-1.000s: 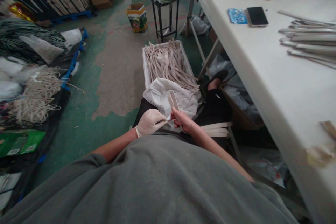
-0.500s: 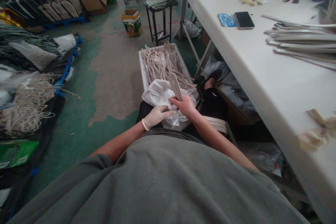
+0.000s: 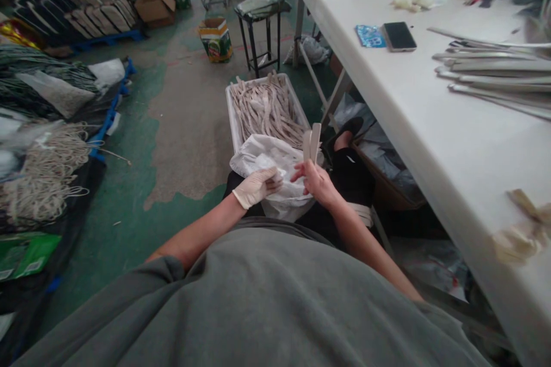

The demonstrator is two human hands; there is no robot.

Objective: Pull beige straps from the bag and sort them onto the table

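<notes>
My right hand is bare and closed around a pale beige strap, whose flat ends stick up above the fingers, a little apart. Wearing a thin whitish glove, my left hand is over a white plastic bag on my lap. Its fingers are curled together; what they pinch, if anything, is hidden. Just beyond the bag stands a white crate full of tangled beige straps. More pale strips lie across my right thigh.
A long white table runs along my right, bearing a phone, a blue packet and a bundle of strips. Ahead are a black stool and a printed carton. Cord bundles lie at left.
My right hand has moved right, away from my left hand, carrying the strap, whose ends now spread apart. My left hand has shifted slightly right and up over the bag.
</notes>
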